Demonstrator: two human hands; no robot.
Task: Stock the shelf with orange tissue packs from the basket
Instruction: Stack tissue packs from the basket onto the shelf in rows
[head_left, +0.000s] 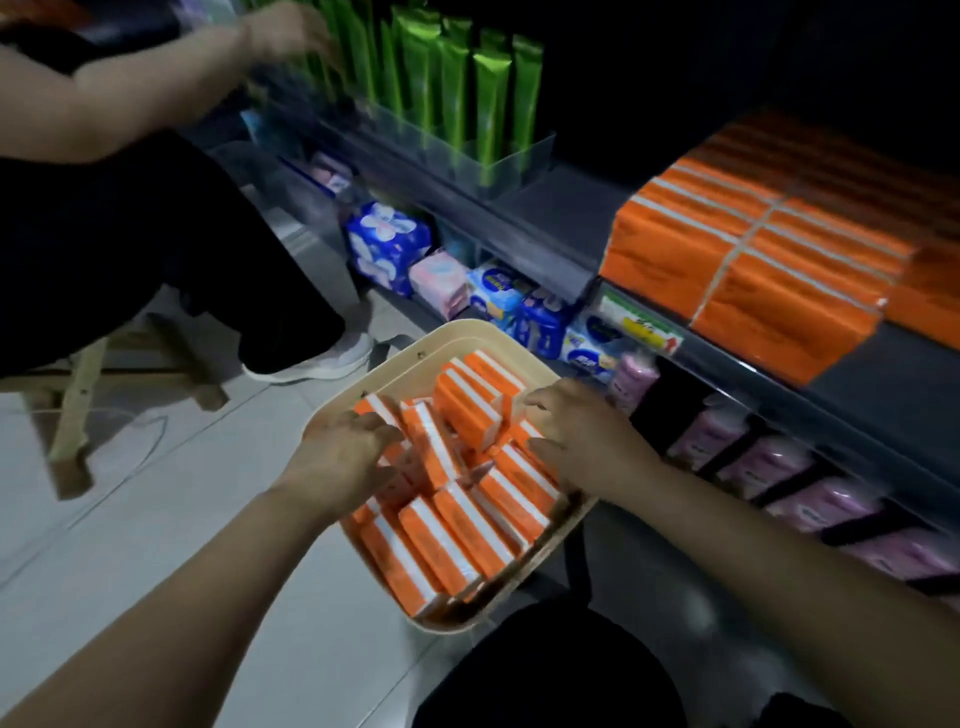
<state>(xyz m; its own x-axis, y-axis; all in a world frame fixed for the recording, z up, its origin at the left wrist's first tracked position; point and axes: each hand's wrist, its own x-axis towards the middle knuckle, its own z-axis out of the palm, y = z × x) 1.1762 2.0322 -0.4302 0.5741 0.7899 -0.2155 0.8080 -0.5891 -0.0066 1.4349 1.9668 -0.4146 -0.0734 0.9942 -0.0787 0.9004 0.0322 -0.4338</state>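
Two hands are seen in the head view, both lowered into the beige basket (400, 351), which sits just beside the shelf (566, 208). Left hand (340, 449) is laid on the loose orange tissue packs (467, 540) with fingers spread and relaxed, nothing gripped. Right hand (584, 441) is set with bent fingers against a raised pack (467, 410); whether it is grasped cannot be told. Stacked orange packs (753, 254) are seen on the shelf. Another person's hand (288, 31) is seen, blurred, at the green tubes (452, 88).
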